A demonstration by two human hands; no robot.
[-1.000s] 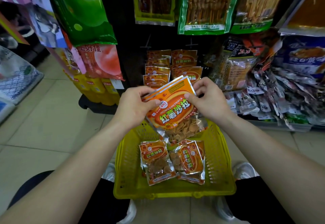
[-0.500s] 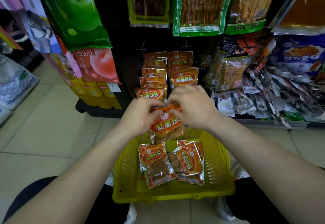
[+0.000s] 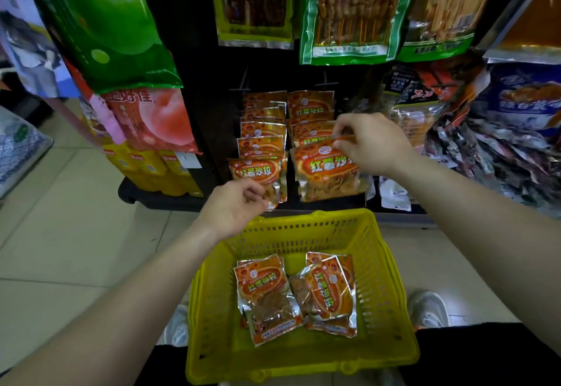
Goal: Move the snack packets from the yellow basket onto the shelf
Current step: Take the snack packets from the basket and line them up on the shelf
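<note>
Snack packets [image 3: 267, 294]: orange, red-oval labels, clear silver-edged bottoms. Several are lying on the yellow basket [image 3: 391, 294] floor. Our right hand [image 3: 373, 143] is pinching the front packet [image 3: 326, 170] at the shelf [image 3: 209, 130] front edge. Our left hand [image 3: 233, 206] is curling beside the neighbouring packet [image 3: 258, 173]; we cannot tell its grip.

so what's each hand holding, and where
Right hand pinches the right packet by its top edge; left hand seems to pinch the left packet at its bottom corner.

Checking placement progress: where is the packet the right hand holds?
Head view, right of centre: the right hand pinches the packet by its top at the front of the right row on the shelf, above the yellow basket.
</note>
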